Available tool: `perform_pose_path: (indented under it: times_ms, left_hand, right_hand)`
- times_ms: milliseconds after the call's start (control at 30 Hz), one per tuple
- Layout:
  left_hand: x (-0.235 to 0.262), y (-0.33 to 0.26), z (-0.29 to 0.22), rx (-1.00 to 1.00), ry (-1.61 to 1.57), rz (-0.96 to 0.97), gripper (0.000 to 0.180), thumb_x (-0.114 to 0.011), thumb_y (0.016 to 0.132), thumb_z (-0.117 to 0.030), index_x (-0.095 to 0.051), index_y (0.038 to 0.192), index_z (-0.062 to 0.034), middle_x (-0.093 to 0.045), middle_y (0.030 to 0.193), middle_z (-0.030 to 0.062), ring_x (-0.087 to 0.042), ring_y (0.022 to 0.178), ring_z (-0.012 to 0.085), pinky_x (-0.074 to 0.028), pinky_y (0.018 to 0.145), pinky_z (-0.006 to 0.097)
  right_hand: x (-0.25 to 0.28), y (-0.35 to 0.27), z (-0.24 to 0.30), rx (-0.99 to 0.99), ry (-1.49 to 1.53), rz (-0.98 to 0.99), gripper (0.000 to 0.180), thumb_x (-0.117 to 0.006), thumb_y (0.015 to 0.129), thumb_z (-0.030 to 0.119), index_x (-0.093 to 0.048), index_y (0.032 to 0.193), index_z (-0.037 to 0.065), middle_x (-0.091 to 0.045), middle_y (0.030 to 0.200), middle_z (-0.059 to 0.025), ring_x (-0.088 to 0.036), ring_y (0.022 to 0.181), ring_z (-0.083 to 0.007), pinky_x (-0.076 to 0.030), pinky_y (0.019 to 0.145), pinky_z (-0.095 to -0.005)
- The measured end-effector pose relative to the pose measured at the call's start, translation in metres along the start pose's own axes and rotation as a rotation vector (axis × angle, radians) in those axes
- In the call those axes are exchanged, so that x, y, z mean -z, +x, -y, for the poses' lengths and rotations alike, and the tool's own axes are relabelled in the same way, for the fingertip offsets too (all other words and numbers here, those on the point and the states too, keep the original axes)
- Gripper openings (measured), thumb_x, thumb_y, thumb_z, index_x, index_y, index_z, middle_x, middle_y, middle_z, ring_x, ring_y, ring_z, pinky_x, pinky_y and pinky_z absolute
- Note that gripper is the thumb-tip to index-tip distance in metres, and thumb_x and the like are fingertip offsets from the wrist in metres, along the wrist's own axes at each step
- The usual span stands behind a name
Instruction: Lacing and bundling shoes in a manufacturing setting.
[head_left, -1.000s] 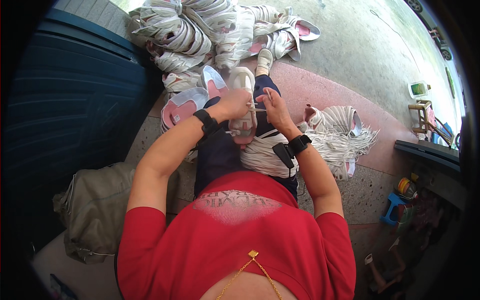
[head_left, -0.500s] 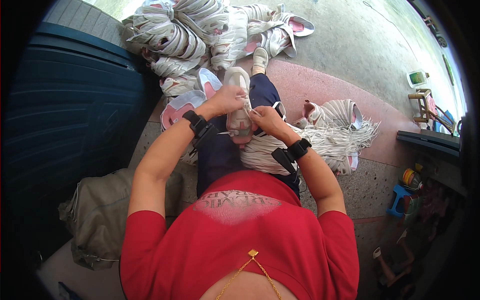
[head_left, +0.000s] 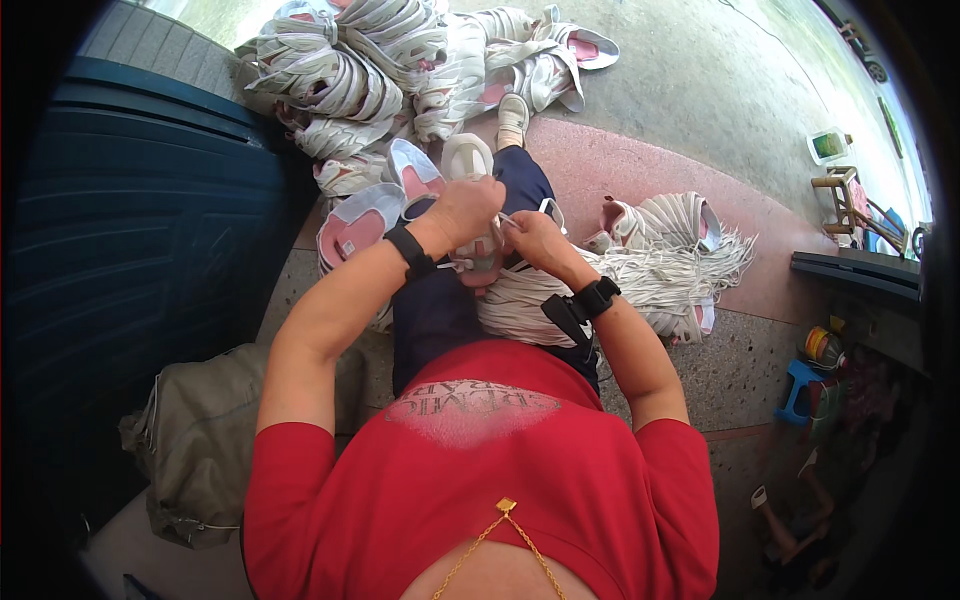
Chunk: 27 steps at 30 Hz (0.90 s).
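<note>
A pale shoe upper with pink inside lies lengthwise over my lap, its rounded toe pointing away from me. My left hand is closed over its middle; the fingertips are turned away, so what they grip is hidden. Just to the right, my right hand pinches a white shoelace, which runs toward the left hand's fingers. Another bit of white lace sticks out at the upper's left side. A thick bunch of loose white laces hangs across my right thigh, below the right hand.
Stacked shoe uppers pile up ahead on the left. Two pink-lined uppers lie left of my knees. More laced uppers rest on the right. A dark blue door panel stands left, above an olive bag. A bamboo stool is far right.
My left hand has shifted slightly right and turned, its fingers now curled over the upper. The right hand stays almost in place, still pinching the lace. The whole view has shifted a little.
</note>
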<state>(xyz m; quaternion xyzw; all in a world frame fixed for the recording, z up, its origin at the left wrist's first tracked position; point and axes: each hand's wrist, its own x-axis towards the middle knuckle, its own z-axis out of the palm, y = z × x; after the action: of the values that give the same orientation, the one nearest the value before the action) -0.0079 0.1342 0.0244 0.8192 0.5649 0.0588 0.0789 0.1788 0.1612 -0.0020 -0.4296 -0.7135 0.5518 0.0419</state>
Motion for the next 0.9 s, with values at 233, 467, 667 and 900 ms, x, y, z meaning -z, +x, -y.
perform_pose_path:
  times_ms: [233,467,667,900]
  left_hand:
    - [0.003,-0.028,0.028,-0.218,-0.015,-0.225,0.017,-0.061,0.08,-0.004,-0.054,0.095,-0.0015,-0.065,0.098,0.0158,-0.069,0.079,0.0263,-0.057,0.06,0.034]
    - [-0.001,-0.059,0.026,-0.233,-0.013,-0.281,0.015,-0.062,0.083,-0.003,-0.057,0.097,-0.0001,-0.066,0.111,0.0187,-0.07,0.07,0.0295,-0.057,0.056,0.036]
    - [-0.02,-0.062,0.029,-0.198,0.014,-0.384,0.016,-0.062,0.081,-0.006,-0.055,0.095,-0.0036,-0.064,0.119,0.0193,-0.07,0.069,0.0249,-0.056,0.054,0.034]
    - [-0.015,-0.055,0.027,-0.216,-0.058,-0.358,0.017,-0.064,0.082,-0.004,-0.055,0.096,-0.0009,-0.066,0.112,0.0202,-0.072,0.075,0.0302,-0.058,0.058,0.036]
  right_hand:
    - [0.008,0.019,-0.009,-0.022,0.188,-0.242,0.029,-0.059,0.092,0.021,-0.067,0.106,-0.003,-0.07,0.093,-0.0212,-0.069,0.088,-0.033,-0.052,0.079,-0.0398]
    - [0.013,0.041,0.016,0.141,0.235,-0.039,0.03,-0.067,0.089,0.016,-0.066,0.114,-0.002,-0.071,0.098,-0.0167,-0.068,0.089,-0.025,-0.052,0.079,-0.0343]
    - [0.016,0.063,0.016,0.12,0.283,0.304,0.029,-0.068,0.091,0.018,-0.066,0.115,0.003,-0.069,0.095,-0.0045,-0.062,0.076,-0.0117,-0.052,0.061,-0.0273]
    - [0.025,0.063,0.022,0.213,0.224,0.45,0.031,-0.064,0.094,0.023,-0.064,0.12,0.006,-0.068,0.094,-0.0012,-0.06,0.074,-0.008,-0.051,0.056,-0.0243]
